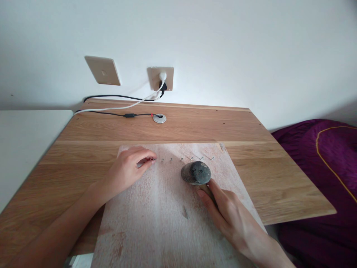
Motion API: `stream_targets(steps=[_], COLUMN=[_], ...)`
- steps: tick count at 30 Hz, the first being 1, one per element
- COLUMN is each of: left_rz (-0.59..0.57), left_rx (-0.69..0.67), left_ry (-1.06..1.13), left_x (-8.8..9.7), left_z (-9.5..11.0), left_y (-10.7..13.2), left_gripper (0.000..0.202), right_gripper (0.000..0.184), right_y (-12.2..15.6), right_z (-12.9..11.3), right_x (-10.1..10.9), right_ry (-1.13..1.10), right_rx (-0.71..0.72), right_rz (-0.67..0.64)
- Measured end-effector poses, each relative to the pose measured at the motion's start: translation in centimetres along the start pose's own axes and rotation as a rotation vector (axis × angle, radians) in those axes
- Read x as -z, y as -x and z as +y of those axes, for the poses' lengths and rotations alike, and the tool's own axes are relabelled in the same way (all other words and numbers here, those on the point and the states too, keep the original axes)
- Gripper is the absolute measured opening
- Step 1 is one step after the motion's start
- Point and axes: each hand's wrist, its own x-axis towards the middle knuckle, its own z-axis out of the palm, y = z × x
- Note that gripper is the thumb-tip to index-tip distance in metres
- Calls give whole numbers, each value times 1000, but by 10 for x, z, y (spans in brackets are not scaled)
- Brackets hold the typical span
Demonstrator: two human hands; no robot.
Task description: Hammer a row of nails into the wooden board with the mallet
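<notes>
My right hand (227, 208) is wrapped round the handle of a rubber mallet (196, 173), its dark, worn head held above the whitish wooden board (156, 223). At the board's far left part, my left hand (134, 162) is closed in a pinch, thumb against fingers, on a small nail (152, 159) that is mostly hidden by the fingertips. A row of several nails runs to the right of that pinch, the rightmost nail (213, 158) leaning. Below the mallet head, a loose nail (186, 212) lies on the board.
Under the board is a wooden desk (290, 175). Black and white cables (111, 108) run along its back to a wall socket (152, 78), near a round cable grommet (159, 118). Purple fabric (334, 156) lies to the right; a white surface (30, 141) adjoins the left.
</notes>
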Motion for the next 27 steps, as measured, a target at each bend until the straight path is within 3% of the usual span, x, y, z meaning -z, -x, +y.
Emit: stream_targets(steps=[8,27], left_rz=[-6,32], left_rx=[-31,51], left_ry=[39,-28], left_x=[1,-2], left_z=[2,-1], left_y=[-2,-1], left_gripper=[14,6], right_gripper=[27,27], right_y=[-1,-1], right_z=[0,-2], right_x=[0,1], right_ry=[-1,-13], right_rx=[6,16], right_rz=[11,21])
